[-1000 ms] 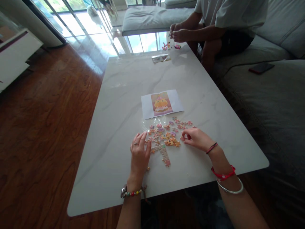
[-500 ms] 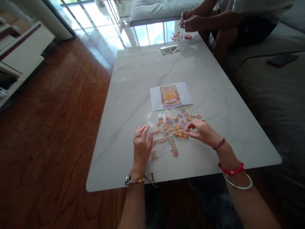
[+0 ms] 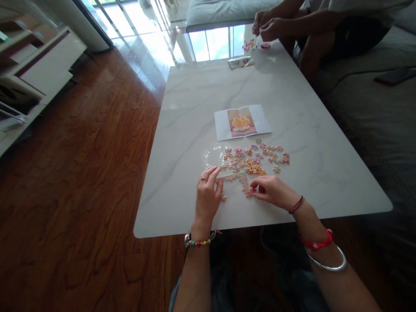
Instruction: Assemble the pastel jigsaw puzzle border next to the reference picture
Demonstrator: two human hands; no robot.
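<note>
Some joined puzzle pieces [image 3: 244, 180] form a corner-shaped strip on the white table. My left hand [image 3: 209, 193] rests at the strip's left end, thumb and fingers apart, hiding part of it. The fingertips of my right hand [image 3: 274, 190] are pinched around a small puzzle piece [image 3: 252, 190], mostly hidden, against the lower right end of the strip. Beyond the strip lies a spread of loose puzzle pieces [image 3: 255, 165], orange, pink and purple. A few joined pieces [image 3: 224, 197] show just right of my left hand.
A creased paper with a printed cartoon picture [image 3: 241, 121] lies behind the pieces on the marble-patterned table [image 3: 182, 130]. Farther back are a plastic packet [image 3: 240, 62] and small colourful bits [image 3: 248, 44]. Another person's hands [image 3: 268, 27] work at the far right corner, beside a sofa.
My right hand has moved from the loose pieces on the right to the lower right end of the joined strip. My left hand stays by the strip's left end. The view has shifted slightly.
</note>
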